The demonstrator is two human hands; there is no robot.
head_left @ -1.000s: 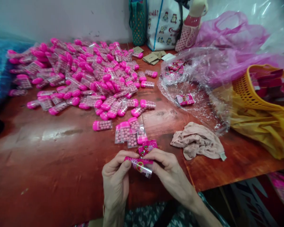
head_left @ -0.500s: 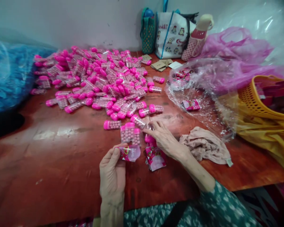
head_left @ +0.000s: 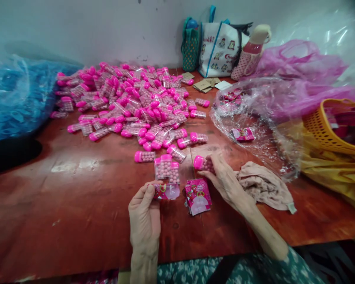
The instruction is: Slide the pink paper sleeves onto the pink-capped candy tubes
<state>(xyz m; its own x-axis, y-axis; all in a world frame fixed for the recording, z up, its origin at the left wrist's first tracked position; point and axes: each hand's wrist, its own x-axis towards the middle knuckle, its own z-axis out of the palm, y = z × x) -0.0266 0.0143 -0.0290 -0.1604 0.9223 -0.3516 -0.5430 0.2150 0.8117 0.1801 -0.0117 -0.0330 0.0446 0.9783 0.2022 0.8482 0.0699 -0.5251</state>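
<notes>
Between the thumb and fingers of my left hand [head_left: 146,211] is a small pink printed label [head_left: 168,191], its free end pointing right. My right hand [head_left: 224,177] grips a clear candy bottle [head_left: 205,163] with a pink cap, the cap facing left and the candies partly hidden by my fingers. A stack of pink printed labels [head_left: 199,197] lies on the table between my hands. Just beyond the held label, several candy bottles [head_left: 166,166] lie close together, filled with small pink balls.
A large heap of candy bottles [head_left: 136,102] covers the back of the red-brown table [head_left: 85,221]. A blue plastic bag [head_left: 20,98] stands left. At right are a crumpled cloth [head_left: 264,185], clear plastic [head_left: 268,138] and a yellow basket [head_left: 328,130]. A printed bag [head_left: 217,51] stands by the wall.
My right hand has moved right with a candy bottle in it, which now shows cap-left, uncovering the label stack. My left hand still holds its label. The whole view has shifted slightly.
</notes>
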